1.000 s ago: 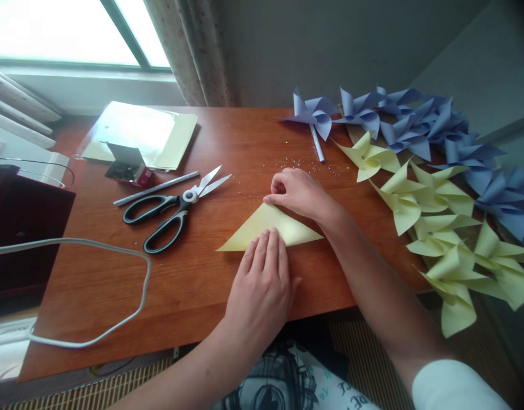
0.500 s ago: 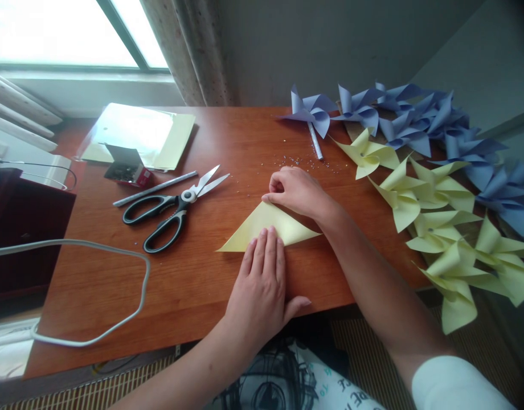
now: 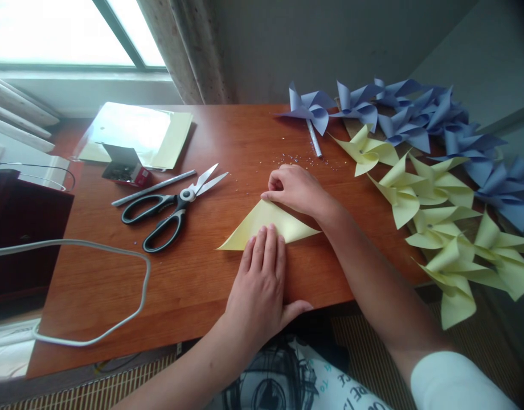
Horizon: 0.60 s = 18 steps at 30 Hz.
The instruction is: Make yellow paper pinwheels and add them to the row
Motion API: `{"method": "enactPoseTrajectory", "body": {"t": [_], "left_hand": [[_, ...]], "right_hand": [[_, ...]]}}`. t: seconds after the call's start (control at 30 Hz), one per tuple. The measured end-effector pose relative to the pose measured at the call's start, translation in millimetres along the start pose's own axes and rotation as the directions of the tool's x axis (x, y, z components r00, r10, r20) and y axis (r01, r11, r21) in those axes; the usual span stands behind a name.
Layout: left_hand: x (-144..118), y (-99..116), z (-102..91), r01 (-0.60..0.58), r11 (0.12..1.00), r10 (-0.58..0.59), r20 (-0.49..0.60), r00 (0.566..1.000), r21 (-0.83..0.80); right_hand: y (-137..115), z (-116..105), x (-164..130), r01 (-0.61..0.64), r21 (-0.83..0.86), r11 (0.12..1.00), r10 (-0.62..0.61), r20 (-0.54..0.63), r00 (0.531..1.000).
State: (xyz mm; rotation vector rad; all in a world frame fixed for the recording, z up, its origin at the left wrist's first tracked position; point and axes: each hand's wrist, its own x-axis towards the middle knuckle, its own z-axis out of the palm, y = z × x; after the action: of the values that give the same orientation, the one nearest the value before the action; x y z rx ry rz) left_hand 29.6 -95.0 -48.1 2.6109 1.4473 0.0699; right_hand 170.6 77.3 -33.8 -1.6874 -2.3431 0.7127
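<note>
Your reddish-brown wooden tabletop (image 3: 95,273) comes first, its near edge partly hidden by your left arm. Toward its right side, periwinkle-blue paper pinwheels (image 3: 405,131) overlap too closely to count, beside pale-yellow paper pinwheels (image 3: 398,193); the outermost reach the frame's edge. Your white printed garment (image 3: 270,381) is cropped below; "TO" reads in teal, the darker lettering broken off. At the far left, glare veils a glossy clear sleeve (image 3: 131,128) over pale-yellow sheets (image 3: 176,136).

Your left hand (image 3: 260,290) lies flat, fingers together, thumb spread, covering part of the near edge of the folded pale-yellow paper triangle (image 3: 256,219) on the tabletop. Your right hand (image 3: 294,185) is curled narrow at its top corner; you can't tell whether the fingertips pinch it. To the left lie black-handled metal scissors (image 3: 187,195), blades parted, a slim silvery rod (image 3: 159,186) and a small red box (image 3: 127,173), lid raised, its contents unclear and label illegible.
</note>
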Motion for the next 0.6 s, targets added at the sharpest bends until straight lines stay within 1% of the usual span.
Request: {"method": "enactPoseTrajectory", "body": {"t": [0.27,0.47,0.6], "left_hand": [[-1.5,-1.7,2.7,-0.026,0.999,0.025,-0.02,0.999,-0.027],[-3.3,-4.3,2.4,-0.052,0.998,0.052,-0.01,0.999,-0.039],[-3.1,-3.7,2.9,-0.047,0.998,0.046,-0.014,0.999,-0.043]], "right_hand": [[1.9,2.1,0.1,0.011,0.017,1.0,-0.01,-0.017,1.0],[2.1,2.2,-0.2,0.013,0.019,1.0,-0.013,-0.024,1.0],[1.7,1.1,-0.2,0.015,0.012,1.0,-0.014,-0.021,1.0]]}}
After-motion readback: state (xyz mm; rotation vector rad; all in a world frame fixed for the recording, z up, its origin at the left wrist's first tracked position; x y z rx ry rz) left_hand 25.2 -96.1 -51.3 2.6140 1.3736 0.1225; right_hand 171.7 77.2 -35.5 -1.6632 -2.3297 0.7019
